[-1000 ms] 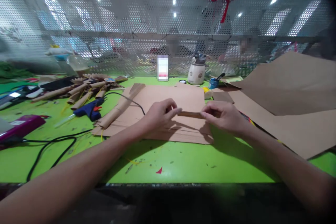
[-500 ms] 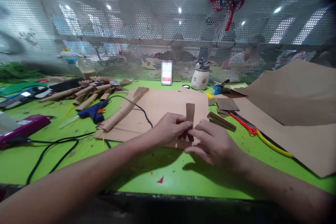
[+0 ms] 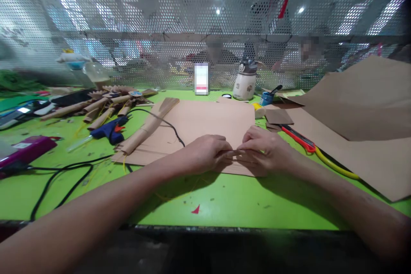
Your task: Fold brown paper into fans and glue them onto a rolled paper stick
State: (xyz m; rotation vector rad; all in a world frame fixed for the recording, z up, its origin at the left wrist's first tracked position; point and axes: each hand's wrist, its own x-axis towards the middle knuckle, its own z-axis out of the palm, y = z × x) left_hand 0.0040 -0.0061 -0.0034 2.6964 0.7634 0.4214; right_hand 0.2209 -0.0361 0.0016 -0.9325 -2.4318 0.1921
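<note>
Strip (image 3: pixel 236 152): brown, spanning the gap between both hands, over the near edge of the sheets; could crease crooked or tear if pulled unevenly; count, one. Mostly hidden by fingers; contact below, cannot tell. Taken as clock centre, 12 toward the mesh (image 3: pixel 154 4).
Left hand (image 3: pixel 210 153): at 9 o'clock, grip clamped on the strip; could lose hold if pinched too near the end.
Right hand (image 3: pixel 265 147): at 3 o'clock, grip clamped likewise on the strip; could misjudge an edge covered by fingertips.
Sheets (image 3: pixel 208 122): from 9 round to 12; could slide if leaned on, being loosely stacked; several, too overlapped to count.
Cord (image 3: pixel 177 133): black, across the roll and sheets at 10; could drag both if snagged by the left arm (image 3: pixel 105 205).
Knife (image 3: pixel 298 138): one, at 3; could cut if brushed by the right hand, should any blade be out; cannot tell.
Roll (image 3: pixel 147 128): one, fringed, toward 10; could crush under that same arm.
Gun (image 3: pixel 111 132): one, blue, beyond the roll; could burn if hot, which cannot be told.
Squares (image 3: pixel 278 116): at 2, at least two.
Spool (image 3: pixel 258 110): at 1, one.
Jar (image 3: pixel 266 98): at 1, one.
Bottle (image 3: pixel 244 83): at 12, one.
Phone (image 3: pixel 201 78): at 11, one.
Scrap (image 3: pixel 196 209): red, at 7 on the bench (image 3: pixel 231 214), one.
Heap (image 3: pixel 102 111): at 10, several small rolls, too tangled to count.
</note>
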